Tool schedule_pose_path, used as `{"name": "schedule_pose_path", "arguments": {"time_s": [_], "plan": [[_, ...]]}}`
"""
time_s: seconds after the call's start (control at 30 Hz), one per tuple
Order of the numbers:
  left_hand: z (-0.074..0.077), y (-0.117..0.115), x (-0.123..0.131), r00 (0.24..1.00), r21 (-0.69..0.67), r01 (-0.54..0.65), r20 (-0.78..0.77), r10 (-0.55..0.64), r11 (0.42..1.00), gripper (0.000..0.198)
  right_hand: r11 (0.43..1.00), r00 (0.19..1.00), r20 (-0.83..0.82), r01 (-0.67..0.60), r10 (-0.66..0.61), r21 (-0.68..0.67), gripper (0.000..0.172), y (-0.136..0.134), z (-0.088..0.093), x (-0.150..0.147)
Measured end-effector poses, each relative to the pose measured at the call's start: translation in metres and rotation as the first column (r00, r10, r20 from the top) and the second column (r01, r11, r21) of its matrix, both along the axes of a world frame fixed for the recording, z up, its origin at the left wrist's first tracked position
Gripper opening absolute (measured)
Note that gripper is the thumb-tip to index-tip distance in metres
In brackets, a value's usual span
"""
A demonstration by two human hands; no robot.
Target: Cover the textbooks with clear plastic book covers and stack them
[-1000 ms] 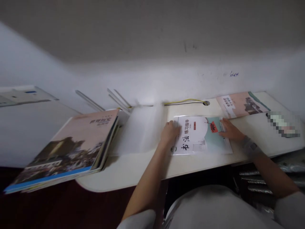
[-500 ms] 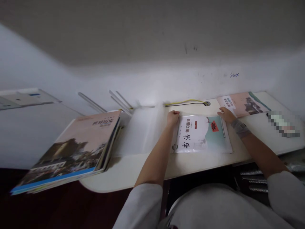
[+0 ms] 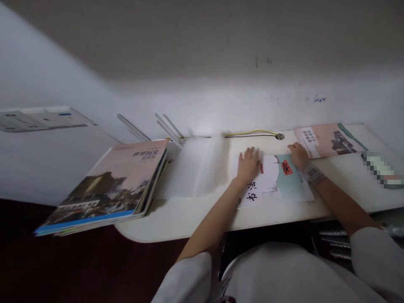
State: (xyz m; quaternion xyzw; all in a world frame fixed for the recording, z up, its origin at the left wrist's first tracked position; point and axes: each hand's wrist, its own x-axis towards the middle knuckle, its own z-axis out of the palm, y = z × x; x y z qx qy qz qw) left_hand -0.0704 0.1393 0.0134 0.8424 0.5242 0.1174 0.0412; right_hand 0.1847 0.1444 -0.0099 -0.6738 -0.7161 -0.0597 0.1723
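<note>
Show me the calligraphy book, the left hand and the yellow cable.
calligraphy book [image 3: 279, 185]: head view, on the cover's pale green area.
left hand [image 3: 249, 166]: head view, on the back of the hand.
yellow cable [image 3: 249, 132]: head view, on its middle stretch.

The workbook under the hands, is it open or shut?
Shut: its front cover lies face up on the desk, under the left hand.

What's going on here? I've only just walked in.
A person is handling a calligraphy workbook on a white desk, left hand flat on its left part, right hand at its top right corner. A blurred clear sheet is beside it. A stack of books sits to the left, another book back right.
</note>
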Motion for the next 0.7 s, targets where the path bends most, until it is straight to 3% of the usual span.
{"name": "schedule_pose_path", "arguments": {"time_s": [0.1,0.2,0.33,0.4,0.5,0.6,0.7], "plan": [[-0.013,-0.027,0.013,0.965,-0.045,0.24,-0.102,-0.243,0.97,0.062,1.0,0.999,0.052,0.01,-0.011,0.021,0.039,-0.008,0.013,-0.016],[-0.023,-0.038,0.017,0.957,-0.043,0.257,-0.131,-0.26,0.965,0.061,0.991,0.988,0.09,-0.132,0.129,0.028,0.039,-0.034,0.019,-0.051],[-0.026,-0.033,0.008,0.961,-0.041,0.244,-0.122,-0.247,0.969,0.053,0.903,0.904,-0.004,-0.427,0.428,-0.049,0.054,-0.085,0.004,-0.081],[-0.026,-0.029,0.0,0.976,-0.044,0.188,-0.103,-0.192,0.981,0.054,0.915,0.916,-0.003,-0.399,0.4,-0.062,0.058,-0.104,-0.008,-0.069],[-0.026,-0.021,-0.012,0.995,-0.055,0.002,-0.095,-0.007,0.998,0.057,0.978,0.98,0.026,-0.196,0.198,-0.066,0.054,-0.115,-0.014,-0.03],[-0.025,-0.011,-0.019,0.975,-0.05,-0.204,-0.098,0.198,0.978,0.061,0.989,0.988,0.096,-0.116,0.125,-0.092,0.048,-0.109,-0.003,-0.008],[-0.022,-0.004,-0.019,0.955,-0.042,-0.281,-0.114,0.274,0.959,0.063,0.991,0.976,0.19,-0.092,0.11,-0.1,0.04,-0.088,0.013,-0.016]]}}
